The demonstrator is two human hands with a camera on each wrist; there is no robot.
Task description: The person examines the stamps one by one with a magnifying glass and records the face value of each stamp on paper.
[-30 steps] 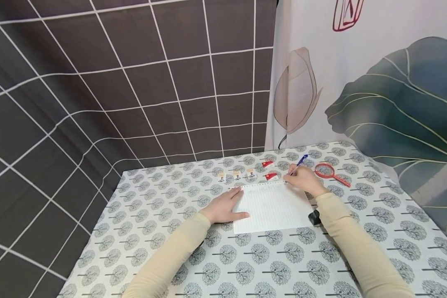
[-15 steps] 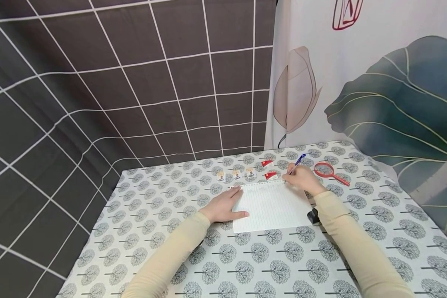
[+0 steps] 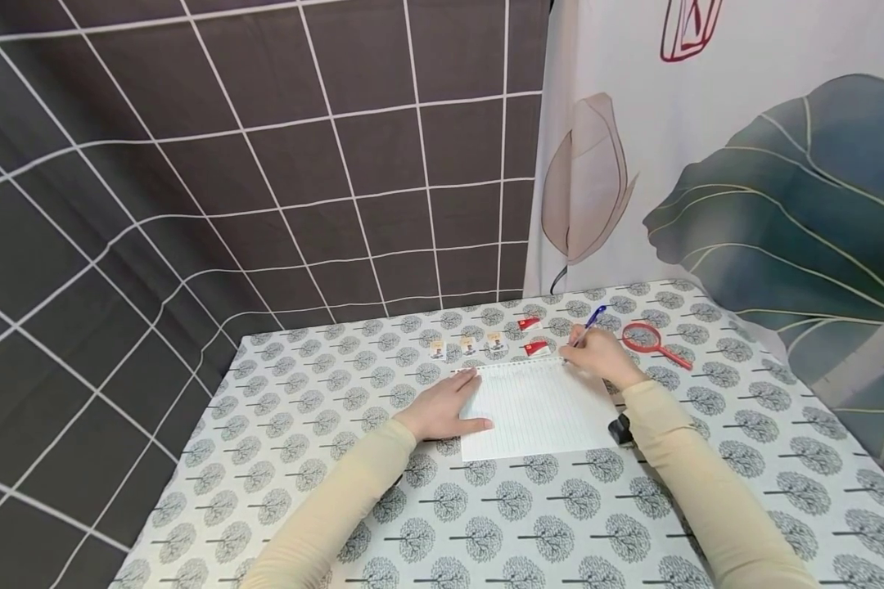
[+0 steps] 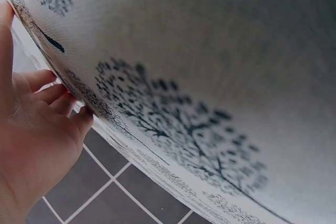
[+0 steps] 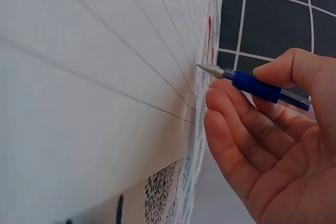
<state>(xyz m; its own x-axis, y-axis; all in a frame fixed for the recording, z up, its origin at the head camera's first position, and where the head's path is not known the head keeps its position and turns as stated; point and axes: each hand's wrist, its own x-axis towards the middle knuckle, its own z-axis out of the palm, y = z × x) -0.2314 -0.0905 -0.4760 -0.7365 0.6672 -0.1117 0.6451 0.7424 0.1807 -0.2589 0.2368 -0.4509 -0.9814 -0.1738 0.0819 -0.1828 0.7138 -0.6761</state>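
Note:
A lined sheet of paper (image 3: 538,413) with a row of holes along its far edge lies on the patterned tablecloth. My left hand (image 3: 442,407) rests on the sheet's left side, thumb and fingers spread; the left wrist view shows that hand (image 4: 42,124) with its fingertips at the surface. Near the far right corner of the paper, my right hand (image 3: 600,356) pinches a blue pen (image 3: 595,317), tilted with its clip end up. In the right wrist view the pen's metal tip (image 5: 210,69) is right at the paper, its blue grip held between thumb and fingers.
Beyond the paper lie two red-and-white pieces (image 3: 536,348) and several small cards with pictures (image 3: 467,346). A red magnifying glass (image 3: 656,343) lies right of my right hand. Dark gridded cloth (image 3: 383,204) hangs behind the table.
My right hand and the pen shift only very slightly at the paper's far edge. The left hand stays in place on the sheet.

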